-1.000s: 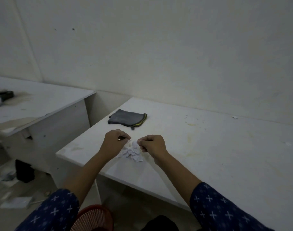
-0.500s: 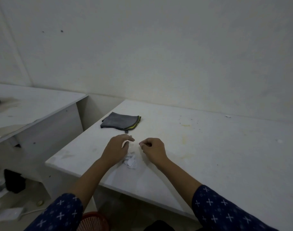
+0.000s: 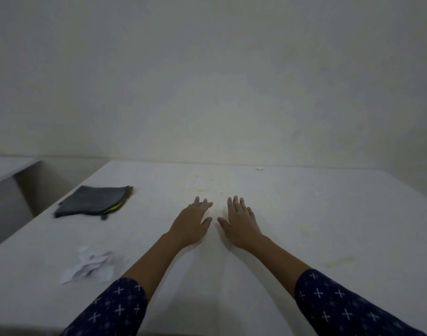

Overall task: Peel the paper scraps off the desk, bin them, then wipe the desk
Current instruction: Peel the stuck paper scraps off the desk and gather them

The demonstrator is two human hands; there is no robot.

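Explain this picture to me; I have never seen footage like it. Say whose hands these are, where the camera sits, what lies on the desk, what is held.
No machine here: a person works with bare hands. One wide-angle camera worn on the head looks forward and down, so you see what that person sees. The left hand and right hand reach side by side, fingers straight and spread, low over the white desk; neither holds anything. Whether the palms touch it I cannot tell. On the desk's left lie a folded dark grey cloth with a yellow-green edge and, nearer the person, a pile of crumpled white paper scraps. A tiny white scrap sits near the wall, and yellowish stains mark the top.
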